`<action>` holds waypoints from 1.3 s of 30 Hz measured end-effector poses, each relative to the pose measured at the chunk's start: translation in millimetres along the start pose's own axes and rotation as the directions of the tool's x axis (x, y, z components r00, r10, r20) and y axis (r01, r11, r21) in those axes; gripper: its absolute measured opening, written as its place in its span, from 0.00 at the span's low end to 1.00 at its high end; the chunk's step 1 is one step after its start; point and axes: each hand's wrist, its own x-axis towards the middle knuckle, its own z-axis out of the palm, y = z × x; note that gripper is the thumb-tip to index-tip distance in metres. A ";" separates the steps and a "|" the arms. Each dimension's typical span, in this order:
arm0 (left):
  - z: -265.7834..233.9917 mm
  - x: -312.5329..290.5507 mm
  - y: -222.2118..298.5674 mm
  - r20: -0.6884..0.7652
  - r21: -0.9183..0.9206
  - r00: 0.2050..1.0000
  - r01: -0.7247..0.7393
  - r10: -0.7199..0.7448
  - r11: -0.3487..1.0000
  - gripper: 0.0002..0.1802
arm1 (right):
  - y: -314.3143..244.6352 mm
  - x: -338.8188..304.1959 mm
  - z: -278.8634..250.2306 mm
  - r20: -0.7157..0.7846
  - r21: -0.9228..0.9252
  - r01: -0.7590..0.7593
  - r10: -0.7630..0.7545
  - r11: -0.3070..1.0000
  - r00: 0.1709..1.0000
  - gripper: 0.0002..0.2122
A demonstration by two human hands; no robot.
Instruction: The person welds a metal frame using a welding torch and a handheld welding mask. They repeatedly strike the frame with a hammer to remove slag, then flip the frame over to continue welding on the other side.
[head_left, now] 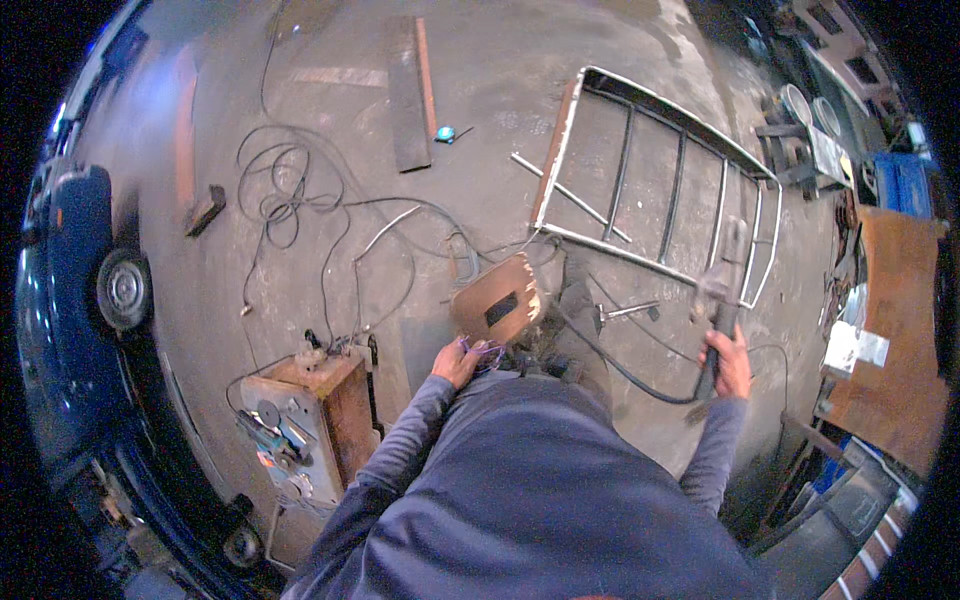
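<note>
My left hand (457, 364) is closed at the near edge of a brown hand-held welding shield (480, 296) with a dark rectangular window and a chipped right edge. Thin purple strands (483, 348) show at its fingers. Out to the right, my right hand (734, 364) wraps round the dark handle of a welding electrode holder (722, 285), whose front end is blurred. A thick black cable (640, 384) loops from the handle toward my legs. Beyond the holder, a metal frame (676, 200) with several crossbars lies on the floor; the holder's tip overlaps its near right corner.
A wheeled machine box (345, 400) stands left of me, with coiled cables (285, 195) beyond it. Planks (408, 95), a blue tape measure (445, 134) and a hammer (630, 311) lie on the floor. A blue vehicle (80, 290) is at left; a brown sheet (890, 330) at right.
</note>
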 end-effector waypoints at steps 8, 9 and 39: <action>-15.7 24.9 -4.3 0.060 -0.085 0.972 -0.220 0.226 0.972 0.25 | -62.0 -147.5 -53.7 -0.185 -0.298 -0.005 -0.053 0.955 0.981 0.16; -21.4 24.4 1.4 0.075 -0.066 0.968 -0.237 0.241 0.969 0.24 | -65.3 -161.9 -61.2 -0.168 -0.316 0.024 -0.081 0.948 0.982 0.18; -46.2 265.0 -19.5 0.026 -0.355 0.977 0.206 -0.211 0.912 0.23 | 412.5 139.3 -68.2 -0.419 0.270 -0.445 0.520 0.854 0.744 0.11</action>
